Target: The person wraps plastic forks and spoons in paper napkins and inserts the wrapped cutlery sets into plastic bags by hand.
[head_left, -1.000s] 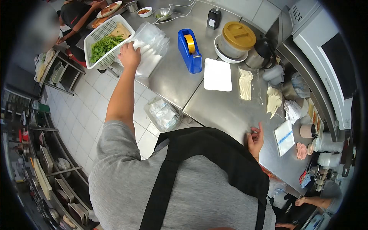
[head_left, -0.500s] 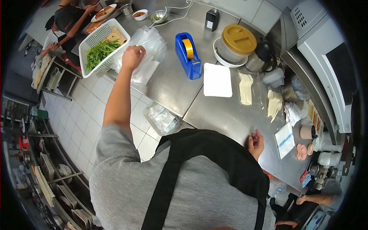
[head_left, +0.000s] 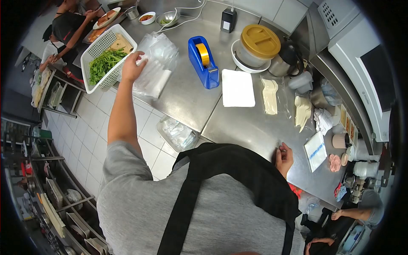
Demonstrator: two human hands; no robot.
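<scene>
My left hand (head_left: 134, 66) reaches over the left edge of a pile of clear plastic bags (head_left: 159, 55), beside a white perforated basket (head_left: 86, 57). Its thumb and forefinger look apart, with nothing visible between them; whether the fingertips touch the plastic I cannot tell. Leafy greens (head_left: 104, 68) and a tan piece of food lie in the basket. Close to the counter's front edge, my right hand (head_left: 284, 160) hangs loosely curled with fingers slightly apart, apparently holding nothing. A white padded packet with a blue stripe (head_left: 315, 153) lies to its right.
A blue tape dispenser (head_left: 204, 62), white paper sheets (head_left: 238, 88) and packed wooden cutlery (head_left: 270, 97) lie on the steel counter (head_left: 182, 100). Behind stand a yellow-lidded container (head_left: 260, 41) and a kettle (head_left: 282, 66). Below is a bin of plastic (head_left: 176, 132). Other people work at upper left and lower right.
My left hand has moved left, from over the plastic bags towards the basket. The bags have shifted slightly left. The whole view has turned a little; my right hand stays in place.
</scene>
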